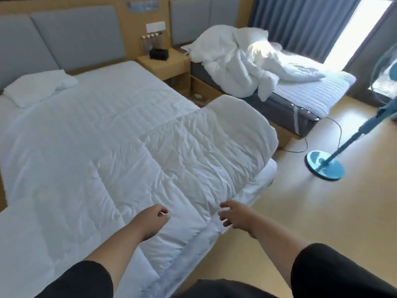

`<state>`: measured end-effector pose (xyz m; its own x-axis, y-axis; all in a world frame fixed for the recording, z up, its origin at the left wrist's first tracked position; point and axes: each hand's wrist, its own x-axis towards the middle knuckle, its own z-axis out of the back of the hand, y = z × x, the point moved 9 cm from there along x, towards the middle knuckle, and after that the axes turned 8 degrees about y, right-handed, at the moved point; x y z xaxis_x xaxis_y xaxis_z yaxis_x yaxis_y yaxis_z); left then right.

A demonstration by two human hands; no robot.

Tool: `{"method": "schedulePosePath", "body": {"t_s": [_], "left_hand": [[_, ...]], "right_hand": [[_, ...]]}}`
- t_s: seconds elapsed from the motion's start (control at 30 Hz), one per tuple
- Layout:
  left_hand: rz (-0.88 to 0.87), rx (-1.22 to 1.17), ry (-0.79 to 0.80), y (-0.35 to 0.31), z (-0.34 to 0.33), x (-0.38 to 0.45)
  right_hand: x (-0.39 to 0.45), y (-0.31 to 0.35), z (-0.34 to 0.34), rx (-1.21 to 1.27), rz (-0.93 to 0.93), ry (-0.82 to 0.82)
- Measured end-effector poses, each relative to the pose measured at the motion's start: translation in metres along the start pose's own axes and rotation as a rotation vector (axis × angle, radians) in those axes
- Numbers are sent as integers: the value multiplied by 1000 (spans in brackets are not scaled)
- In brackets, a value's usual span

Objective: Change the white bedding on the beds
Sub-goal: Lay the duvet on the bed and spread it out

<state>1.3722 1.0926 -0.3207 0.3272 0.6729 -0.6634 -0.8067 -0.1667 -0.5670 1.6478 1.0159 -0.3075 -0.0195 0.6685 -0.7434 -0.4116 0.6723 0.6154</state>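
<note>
A large near bed (90,117) carries a white quilted duvet (120,143) spread across nearly all of its top, its far right part folded back on itself into a thick crumpled flap (210,134), probably so it can be squared up or stripped; a white crumpled pillow (38,87) lies far beyond the hands by the grey padded headboard (73,37); further off to the right, a second narrower bed (300,97) holds a heap of rumpled white bedding (234,59) pushed toward its head, likely waiting to be changed; a blue pedestal fan (326,164) stands on the pale wooden floor (300,211) right of the hands; the left hand (150,220) reaches forward over the duvet, fingers curled into a loose fist, holding nothing clearly visible; the right hand (234,216), just beside it, hovers at the duvet's near right edge with fingers spread and relaxed, gripping nothing, seemingly about to take the fold's corner
</note>
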Motion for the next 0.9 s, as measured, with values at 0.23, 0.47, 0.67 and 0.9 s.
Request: {"method": "schedulePosePath", "body": {"t_s": [0.23, 0.47, 0.67, 0.9], "left_hand": [[-95, 9, 96, -200, -118, 74], [-181, 147, 195, -362, -146, 137], [-133, 107, 163, -405, -119, 237], [-95, 148, 189, -505, -94, 375]], "right_hand": [[-15, -105, 191, 79, -20, -123], [-25, -156, 352, 181, -16, -307], [23, -185, 443, 196, -80, -337], [47, -184, 571, 239, -154, -409]]}}
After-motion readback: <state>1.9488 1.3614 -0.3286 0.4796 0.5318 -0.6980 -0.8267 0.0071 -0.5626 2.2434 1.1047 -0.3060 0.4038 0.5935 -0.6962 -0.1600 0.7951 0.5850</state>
